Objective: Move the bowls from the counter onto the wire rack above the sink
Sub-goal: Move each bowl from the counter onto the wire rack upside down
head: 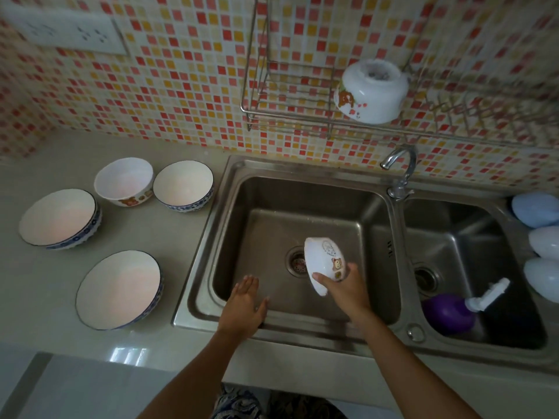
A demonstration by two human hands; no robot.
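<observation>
The scene is dim and flat, with soft, weak shadows. A pale window-like glare sits on the glossy grey table (pixel 127 355) near its front edge. The white insides of the blue-rimmed ceramic bowls (pixel 118 290) catch a faint pink cast. The stainless steel double sink (pixel 302 225) reflects dully. Wide-angle distortion bends the red and yellow mosaic tile wall (pixel 181 86) and blurs the white wall socket plate (pixel 65 33) and the corners.
</observation>
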